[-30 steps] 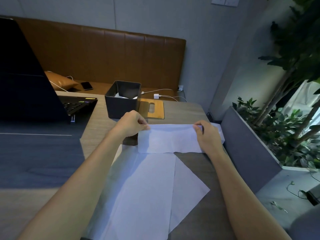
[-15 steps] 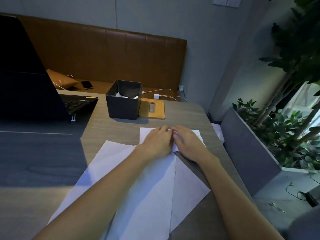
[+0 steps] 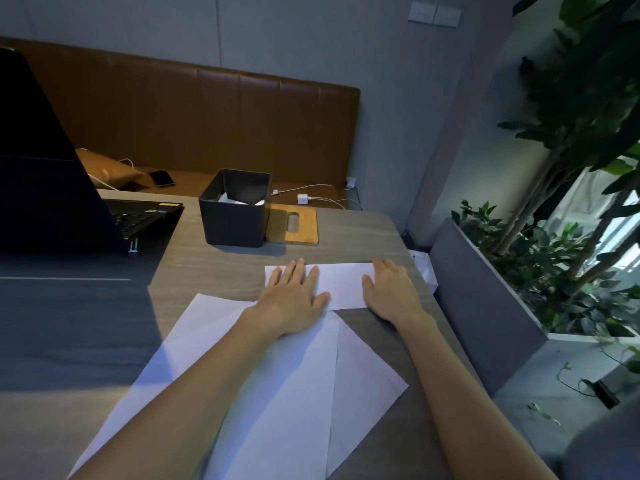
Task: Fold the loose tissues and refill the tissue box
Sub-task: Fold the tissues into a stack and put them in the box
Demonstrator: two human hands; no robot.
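Both hands lie flat and open on a folded tissue point(image 3: 341, 285), palms down, gripping nothing. The left hand point(image 3: 292, 296) covers the strip's left end with fingers spread; the right hand point(image 3: 388, 292) covers its right end, leaving a bare stretch of tissue between them. The folded tissue sits toward the desk's point(image 3: 214, 268) far right corner, just in front of the tissue box point(image 3: 233, 216).

The tissue box is a dark, open-topped container near the far edge of the desk, with some white tissue visible inside. Its wooden lid point(image 3: 298, 225) lies flat beside it on the right, touching or nearly touching (contact cannot be confirmed). Larger loose tissues point(image 3: 294, 382) are spread toward the near edge, overlapping each other and running under the left forearm.

Judgement: the step in hand is pressing the crease flat. To do it well, the palms should sweep outward from the middle to the ends with even, light pressure, keeping the long edges aligned so the strip fits the box opening. Thin tissue wrinkles or drags easily, so lifting off cleanly matters. The loose sheets are not yet folded.
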